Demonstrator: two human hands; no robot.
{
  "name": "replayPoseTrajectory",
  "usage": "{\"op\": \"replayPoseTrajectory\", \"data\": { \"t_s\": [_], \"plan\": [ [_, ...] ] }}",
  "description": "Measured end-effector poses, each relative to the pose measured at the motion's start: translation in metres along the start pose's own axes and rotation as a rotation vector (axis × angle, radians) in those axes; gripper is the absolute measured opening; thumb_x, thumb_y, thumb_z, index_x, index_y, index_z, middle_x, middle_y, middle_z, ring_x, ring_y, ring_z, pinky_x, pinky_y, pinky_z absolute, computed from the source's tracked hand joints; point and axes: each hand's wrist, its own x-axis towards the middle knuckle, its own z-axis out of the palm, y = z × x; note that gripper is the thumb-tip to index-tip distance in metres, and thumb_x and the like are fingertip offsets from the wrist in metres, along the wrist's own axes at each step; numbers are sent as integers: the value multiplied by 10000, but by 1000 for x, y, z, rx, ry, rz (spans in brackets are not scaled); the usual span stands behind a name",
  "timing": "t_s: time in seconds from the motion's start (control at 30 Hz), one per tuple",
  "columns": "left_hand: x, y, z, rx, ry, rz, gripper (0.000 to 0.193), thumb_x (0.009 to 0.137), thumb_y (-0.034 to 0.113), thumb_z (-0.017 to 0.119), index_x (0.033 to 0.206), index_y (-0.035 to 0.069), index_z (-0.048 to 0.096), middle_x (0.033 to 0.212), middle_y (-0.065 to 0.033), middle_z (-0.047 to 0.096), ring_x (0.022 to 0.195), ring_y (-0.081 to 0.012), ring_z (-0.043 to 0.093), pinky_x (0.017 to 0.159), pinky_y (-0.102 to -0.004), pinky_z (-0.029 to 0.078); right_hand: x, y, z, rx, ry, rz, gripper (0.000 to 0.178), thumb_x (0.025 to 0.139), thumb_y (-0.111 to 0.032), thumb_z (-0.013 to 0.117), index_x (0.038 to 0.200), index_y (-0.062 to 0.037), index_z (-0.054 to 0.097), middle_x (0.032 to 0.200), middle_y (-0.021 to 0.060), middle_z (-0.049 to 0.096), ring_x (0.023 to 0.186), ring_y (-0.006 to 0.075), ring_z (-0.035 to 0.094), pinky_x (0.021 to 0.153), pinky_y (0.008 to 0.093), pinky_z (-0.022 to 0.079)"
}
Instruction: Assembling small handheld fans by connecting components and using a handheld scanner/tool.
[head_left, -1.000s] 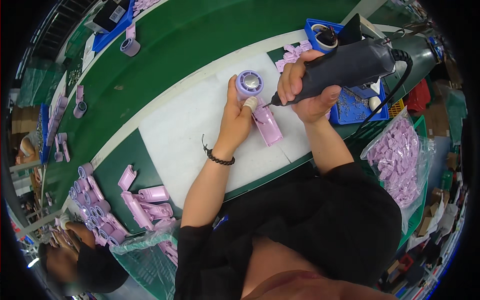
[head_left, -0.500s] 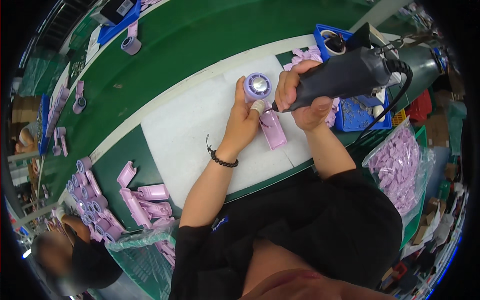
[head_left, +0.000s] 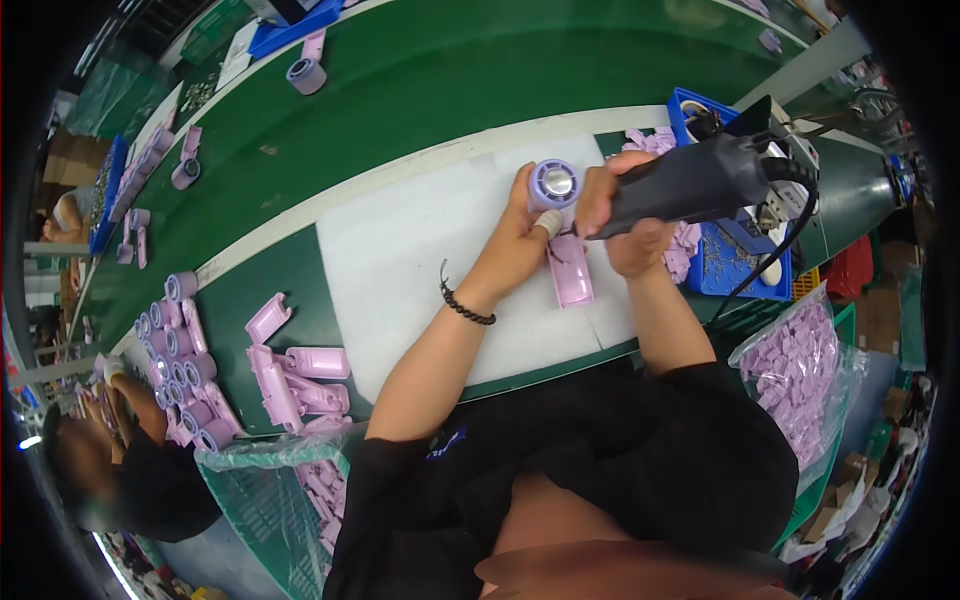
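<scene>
Just past the bench's near edge [head_left: 540, 371], our left hand [head_left: 513, 252] pinches a pink-lilac fan body [head_left: 570, 275]; our right hand [head_left: 638, 247] wraps a black power screwdriver [head_left: 690, 183].
Both are over the white mat [head_left: 400, 270], with open room leftward to its edge; beyond, we see the green belt [head_left: 400, 110].

A red bin [head_left: 851, 265] and a yellow crate [head_left: 806, 284] are beyond the right edge of the bench [head_left: 290, 258]; a co-worker [head_left: 165, 490] is past its left edge.
</scene>
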Motion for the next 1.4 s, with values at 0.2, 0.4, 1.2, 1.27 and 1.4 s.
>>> {"op": "replayPoseTrajectory", "data": {
  "t_s": [0.2,0.4,1.2,1.27,1.4],
  "plan": [
    [9,-22,-4,74,-20,66,708,953,-65,394,1547,128,62,1377,-223,461,1046,-298,644,916,-362,555,-8,-51,-28,121,182,-106,725,854,-580,660,1306,-55,447,726,68,543,586,180,528,496,305,468],
    [5,-13,2,113,-6,48,728,940,-70,395,1543,78,14,1374,-250,450,1011,-288,664,882,-352,557,-30,-134,-44,-735,260,129,653,974,-484,508,1386,19,444,1080,187,646,878,255,617,781,341,522],
    [18,2,-65,310,685,364,438,851,5,421,1281,-19,502,699,-94,645,503,-184,578,508,-274,471,128,100,-26,-974,-194,843,206,895,-168,594,763,-15,634,593,19,545,492,92,453,467,209,343],
    [18,1,-67,277,706,354,345,846,-4,405,1131,-22,600,691,-88,645,501,-171,578,511,-265,483,149,121,-27,-976,-100,803,237,902,-180,615,1003,33,629,730,63,630,546,115,545,509,194,397],
    [13,6,-65,305,617,275,307,828,-7,424,1031,-11,654,687,-94,654,534,-185,597,531,-282,491,146,123,14,-952,18,414,427,912,-185,634,1253,55,544,892,109,679,628,145,641,566,197,460]
  ]
}}
